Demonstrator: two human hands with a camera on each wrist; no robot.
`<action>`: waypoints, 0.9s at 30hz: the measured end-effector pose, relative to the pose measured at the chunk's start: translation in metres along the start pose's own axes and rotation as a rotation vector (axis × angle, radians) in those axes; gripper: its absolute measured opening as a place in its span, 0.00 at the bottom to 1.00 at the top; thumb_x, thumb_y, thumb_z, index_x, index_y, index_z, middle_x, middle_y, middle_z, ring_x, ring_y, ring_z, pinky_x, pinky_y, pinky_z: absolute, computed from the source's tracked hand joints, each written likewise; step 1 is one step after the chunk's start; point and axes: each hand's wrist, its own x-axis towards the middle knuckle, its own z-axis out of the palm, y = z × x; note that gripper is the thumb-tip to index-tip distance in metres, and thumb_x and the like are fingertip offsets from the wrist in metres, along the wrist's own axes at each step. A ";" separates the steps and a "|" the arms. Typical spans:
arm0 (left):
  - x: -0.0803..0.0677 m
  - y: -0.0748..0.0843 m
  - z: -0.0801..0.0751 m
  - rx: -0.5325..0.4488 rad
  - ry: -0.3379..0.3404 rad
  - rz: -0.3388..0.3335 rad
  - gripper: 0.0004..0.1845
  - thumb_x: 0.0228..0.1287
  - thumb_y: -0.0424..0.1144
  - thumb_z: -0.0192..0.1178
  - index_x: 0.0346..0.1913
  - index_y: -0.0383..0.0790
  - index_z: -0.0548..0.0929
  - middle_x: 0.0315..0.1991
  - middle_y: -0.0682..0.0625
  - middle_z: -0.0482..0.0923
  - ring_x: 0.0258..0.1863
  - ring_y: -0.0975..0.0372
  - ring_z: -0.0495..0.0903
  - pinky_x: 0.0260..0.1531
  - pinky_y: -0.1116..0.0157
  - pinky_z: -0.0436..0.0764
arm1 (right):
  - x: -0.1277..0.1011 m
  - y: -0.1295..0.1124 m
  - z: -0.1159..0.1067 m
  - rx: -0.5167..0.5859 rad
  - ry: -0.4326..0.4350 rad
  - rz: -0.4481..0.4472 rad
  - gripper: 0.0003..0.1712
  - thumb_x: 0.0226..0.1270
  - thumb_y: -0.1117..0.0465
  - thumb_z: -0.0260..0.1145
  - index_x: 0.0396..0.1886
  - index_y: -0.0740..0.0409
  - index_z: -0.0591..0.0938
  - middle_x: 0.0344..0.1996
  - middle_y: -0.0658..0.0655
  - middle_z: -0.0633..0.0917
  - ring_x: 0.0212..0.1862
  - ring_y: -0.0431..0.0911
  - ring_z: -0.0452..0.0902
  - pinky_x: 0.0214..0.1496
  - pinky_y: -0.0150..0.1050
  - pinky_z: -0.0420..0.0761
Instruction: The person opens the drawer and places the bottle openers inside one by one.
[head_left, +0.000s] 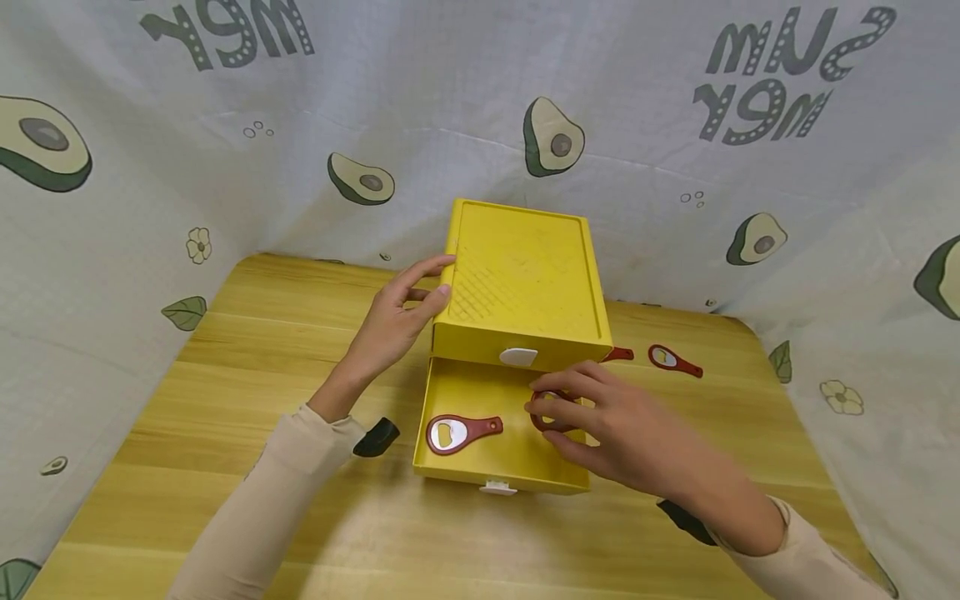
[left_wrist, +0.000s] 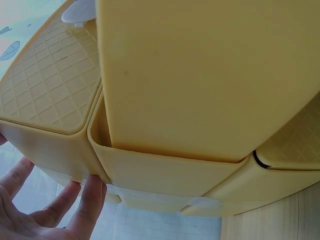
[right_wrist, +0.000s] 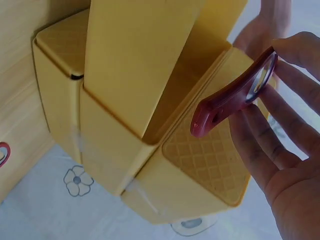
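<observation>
Right hand [head_left: 622, 433] pinches a red bottle opener [right_wrist: 235, 92] over the open yellow drawer [head_left: 495, 433]; left hand [head_left: 393, 321], fingers relaxed, steadies the box [head_left: 525, 283].

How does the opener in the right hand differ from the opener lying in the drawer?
The held opener is pinched by the right hand above the drawer; the lying opener rests flat on the drawer floor, touched by nothing. The held opener is on the drawer's right side, mostly hidden by fingers in the head view; the lying opener is on the left, fully visible. Both are red with a metal head.
</observation>
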 end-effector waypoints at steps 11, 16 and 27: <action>0.000 0.000 0.000 0.005 0.002 0.005 0.23 0.75 0.49 0.55 0.71 0.61 0.72 0.67 0.49 0.69 0.56 0.50 0.76 0.49 0.49 0.79 | 0.010 -0.002 0.020 0.017 -0.004 0.015 0.17 0.57 0.61 0.77 0.47 0.48 0.86 0.53 0.50 0.83 0.51 0.46 0.76 0.46 0.38 0.81; -0.001 0.000 0.001 0.007 0.002 0.000 0.23 0.75 0.50 0.55 0.70 0.62 0.72 0.67 0.49 0.69 0.56 0.52 0.76 0.48 0.52 0.79 | 0.009 -0.002 0.031 0.018 -0.016 0.041 0.17 0.55 0.62 0.78 0.46 0.49 0.87 0.51 0.51 0.83 0.50 0.46 0.76 0.46 0.38 0.81; 0.000 0.000 0.001 0.008 0.003 0.004 0.23 0.75 0.50 0.55 0.70 0.60 0.72 0.67 0.48 0.70 0.56 0.51 0.76 0.50 0.45 0.79 | 0.004 0.004 0.047 -0.076 -0.005 0.023 0.17 0.53 0.61 0.79 0.44 0.51 0.88 0.48 0.50 0.84 0.49 0.47 0.76 0.48 0.41 0.81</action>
